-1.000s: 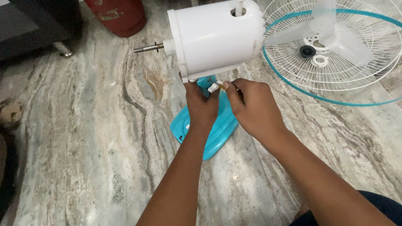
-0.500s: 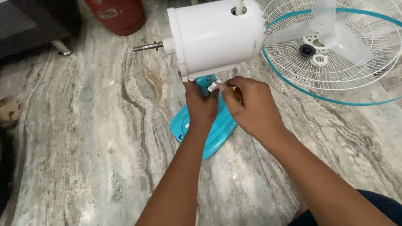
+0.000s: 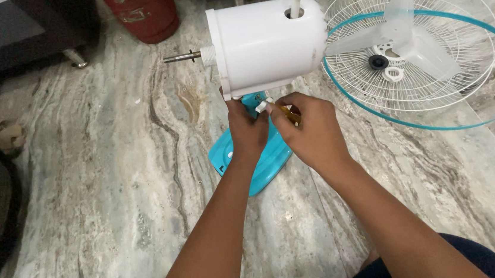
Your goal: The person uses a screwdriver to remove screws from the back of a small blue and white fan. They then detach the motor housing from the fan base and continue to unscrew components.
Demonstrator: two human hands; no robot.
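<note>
Reaching forward from the bottom edge, both bare forearms met just under the white fan motor housing (image 3: 266, 42), a smooth, glossy plastic drum lying on its side above its stand. The left hand (image 3: 248, 134) was wrapped around the neck beneath the housing, fingers closed on it and mostly hidden behind the palm. The right hand (image 3: 312, 130) sat just beside it, touching at the knuckles, its fingertips pinched narrowly on a thin tool with a yellowish handle (image 3: 291, 115), whose tip I could not make out; a small white knob (image 3: 262, 105) poked out between the two hands. Under the wrists lay the teal base (image 3: 261, 161), a rounded, shiny plastic foot flat on the floor. The marble floor (image 3: 114, 186) was polished grey-cream stone with brown veins running lengthwise. From the housing's left face a bare metal shaft (image 3: 179, 58) stuck out, and a white pin (image 3: 296, 2) stood up from its top. Farther right, well apart from the hands, the white wire grille (image 3: 434, 87) with a teal rim lay flat, holding translucent fan blades (image 3: 399, 36). Farthest off stood a dull red cylinder (image 3: 141, 11).
</note>
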